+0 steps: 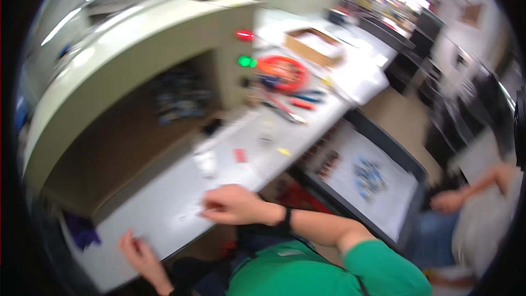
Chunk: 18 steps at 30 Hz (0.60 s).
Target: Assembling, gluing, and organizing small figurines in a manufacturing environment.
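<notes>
My left hand [141,257] hovers over the near edge of the white worktable [164,230], fingers loosely bent and apart, with nothing visible in it. Above the middle of the table is my right hand [235,204], a black band on its wrist. Its fingers curl in toward the thumb; whatever they may hold is hidden and blurred. Just beyond that hand stands a small white object [206,163], too smeared to name. A red piece [240,155] and a yellow piece [283,152] lie farther along the tabletop.
A pale green cabinet [230,60] with red and green lights has an opening holding a heap of small parts [181,96]. A red bowl [285,74], pliers-like tools [301,104] and a cardboard box [315,46] stand farther off. Right: a black tray [411,186] and another person [482,208].
</notes>
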Tool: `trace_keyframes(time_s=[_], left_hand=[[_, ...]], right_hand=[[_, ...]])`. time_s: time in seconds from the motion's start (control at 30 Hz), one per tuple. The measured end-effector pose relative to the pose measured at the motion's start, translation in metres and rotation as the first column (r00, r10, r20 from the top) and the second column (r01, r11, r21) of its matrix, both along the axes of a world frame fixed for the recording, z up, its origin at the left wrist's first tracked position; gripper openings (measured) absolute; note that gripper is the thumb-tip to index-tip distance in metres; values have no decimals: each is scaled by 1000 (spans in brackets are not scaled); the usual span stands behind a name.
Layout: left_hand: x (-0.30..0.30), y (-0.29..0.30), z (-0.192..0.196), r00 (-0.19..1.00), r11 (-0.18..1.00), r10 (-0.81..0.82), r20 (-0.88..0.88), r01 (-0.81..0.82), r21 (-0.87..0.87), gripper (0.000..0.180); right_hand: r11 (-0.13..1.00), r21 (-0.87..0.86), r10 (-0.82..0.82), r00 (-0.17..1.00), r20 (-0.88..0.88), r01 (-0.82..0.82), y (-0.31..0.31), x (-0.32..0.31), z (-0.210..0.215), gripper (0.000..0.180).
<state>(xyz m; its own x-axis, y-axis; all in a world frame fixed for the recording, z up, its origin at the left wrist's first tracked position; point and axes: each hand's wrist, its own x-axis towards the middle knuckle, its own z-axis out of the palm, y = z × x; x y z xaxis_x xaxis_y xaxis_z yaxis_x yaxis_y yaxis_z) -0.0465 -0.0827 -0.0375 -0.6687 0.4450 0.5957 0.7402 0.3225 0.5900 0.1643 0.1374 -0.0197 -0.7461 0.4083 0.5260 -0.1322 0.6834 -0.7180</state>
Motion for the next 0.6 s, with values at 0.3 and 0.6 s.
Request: trace_keyframes(time_s=[0.3,0.6], left_hand=[[-12,2,-13,969,991,-86,230,61,116,31],[-6,25,-11,972,984,-179,153,180,5,35]], right_hand=[[908,-230,-327,935,137,351,36,148,18,13],[207,49,-239,2,971,977,75,441,-117,21]])
